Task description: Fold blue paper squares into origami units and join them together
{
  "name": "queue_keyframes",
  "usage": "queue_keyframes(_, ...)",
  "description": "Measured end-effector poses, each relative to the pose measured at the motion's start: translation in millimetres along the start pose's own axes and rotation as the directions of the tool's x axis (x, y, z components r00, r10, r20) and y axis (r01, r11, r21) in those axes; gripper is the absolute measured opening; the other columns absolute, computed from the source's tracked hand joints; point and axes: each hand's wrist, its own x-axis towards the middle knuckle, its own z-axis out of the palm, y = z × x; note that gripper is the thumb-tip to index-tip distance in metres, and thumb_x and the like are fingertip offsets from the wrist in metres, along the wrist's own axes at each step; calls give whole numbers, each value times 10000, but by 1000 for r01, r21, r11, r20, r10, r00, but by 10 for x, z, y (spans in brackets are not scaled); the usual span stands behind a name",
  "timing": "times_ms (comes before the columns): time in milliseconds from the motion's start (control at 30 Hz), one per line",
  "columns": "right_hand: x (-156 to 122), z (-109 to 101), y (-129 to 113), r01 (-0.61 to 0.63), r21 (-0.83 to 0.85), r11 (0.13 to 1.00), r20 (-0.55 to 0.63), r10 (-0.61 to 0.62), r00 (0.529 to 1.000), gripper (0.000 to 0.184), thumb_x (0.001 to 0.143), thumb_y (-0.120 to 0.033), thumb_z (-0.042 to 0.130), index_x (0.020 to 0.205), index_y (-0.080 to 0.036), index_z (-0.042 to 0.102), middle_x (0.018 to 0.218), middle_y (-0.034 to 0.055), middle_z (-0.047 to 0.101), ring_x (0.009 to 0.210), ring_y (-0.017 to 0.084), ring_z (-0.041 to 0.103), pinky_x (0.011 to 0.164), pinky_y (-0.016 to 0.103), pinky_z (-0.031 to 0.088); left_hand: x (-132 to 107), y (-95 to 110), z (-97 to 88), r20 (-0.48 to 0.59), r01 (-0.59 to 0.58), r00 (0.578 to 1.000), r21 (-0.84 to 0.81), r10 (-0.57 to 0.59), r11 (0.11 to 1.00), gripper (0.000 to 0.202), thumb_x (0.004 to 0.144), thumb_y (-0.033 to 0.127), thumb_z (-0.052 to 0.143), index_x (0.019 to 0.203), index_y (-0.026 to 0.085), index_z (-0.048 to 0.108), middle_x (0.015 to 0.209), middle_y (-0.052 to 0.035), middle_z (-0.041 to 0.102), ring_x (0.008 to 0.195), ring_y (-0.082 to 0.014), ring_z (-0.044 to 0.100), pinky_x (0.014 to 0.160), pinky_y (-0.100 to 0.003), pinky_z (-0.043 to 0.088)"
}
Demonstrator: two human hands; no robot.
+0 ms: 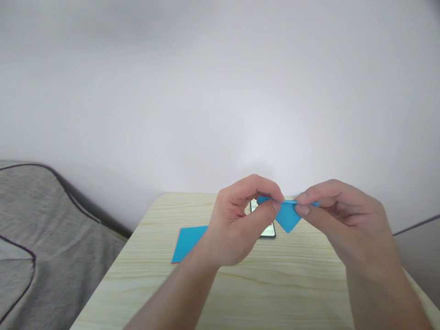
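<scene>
Head view: both hands are up in front of the person, above the far part of the pale wood surface (275, 288), w/ a folded blue paper (288, 219) pinched between them. Left hand (233, 229) is curled nearly closed, thumb & forefinger nipping the paper's left end. Right hand (343, 220) is closed the same way on the right end, other fingers tucked under. The paper's long axis is its straight top edge, running left-right from one pinch to the other, approx level. A triangular flap hangs point-down from that edge in the gap between the hands. Neither hand is nearer, since each has one end and the paper sits centred between them, clear of the surface. Behind and below it lies a phone (267, 230), partly hidden by the left hand. A flat blue sheet (188, 242) lies on the surface just left of the left wrist, well apart from the held piece. Grey cushion (41, 238) at far left, off the surface.
</scene>
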Motion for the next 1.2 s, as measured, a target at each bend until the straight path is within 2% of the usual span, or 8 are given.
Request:
queue_keyframes(200,13,-60,61,43,38,998,-29,-42,999,90,868,-187,792,908,-267,786,784,5,778,701,181,741,643,302,643,-3,-20,7,-17,33,999,-114,-36,993,45,930,183,695,926,201,736,800,-12,677,713,-122,624,638,-251,525)
queue_keyframes(367,44,-102,87,51,52,997,-18,-50,999,78,850,-185,812,892,-241,776,753,16,779,686,191,745,632,316,646,30,-42,10,-21,31,999,-181,-36,983,77,921,143,675,904,191,734,790,-13,681,713,-125,656,652,-251,560)
queue_keyframes(533,46,-35,116,59,104,993,-112,-47,993,89,832,-170,819,845,-231,756,720,9,773,651,186,735,619,318,643,38,-59,-7,-19,53,998,-210,-58,976,65,910,145,692,898,188,740,795,-12,685,718,-124,663,659,-248,565)
queue_keyframes(667,51,-4,120,100,74,992,-176,-86,981,118,826,-137,812,840,-247,771,713,-10,761,633,161,720,611,291,634,45,-76,-7,-11,56,998,-254,-61,966,73,914,140,685,900,187,740,804,-10,679,720,-122,672,668,-248,567)
queue_keyframes(800,58,-24,117,99,40,994,-145,-93,985,126,830,-137,808,846,-257,775,751,-2,773,671,179,741,637,315,643,64,-97,-5,-18,61,998,-268,-68,961,54,902,154,689,888,186,731,806,-15,678,704,-129,671,657,-264,563)
queue_keyframes(967,84,-12,144,64,10,998,-183,-61,981,104,830,-166,807,789,-247,756,717,-11,769,648,170,743,615,287,625,92,-157,-19,-22,66,997,-269,-75,961,49,897,163,684,874,182,723,783,-16,662,709,-135,655,674,-276,537)
queue_keyframes(1200,145,-75,205,11,-5,1000,-86,-12,996,76,870,-178,760,836,-240,733,700,-6,773,677,185,756,667,305,626,134,-279,-35,-10,56,998,-287,-61,956,56,897,152,672,875,180,715,758,-5,652,707,-134,636,688,-275,512)
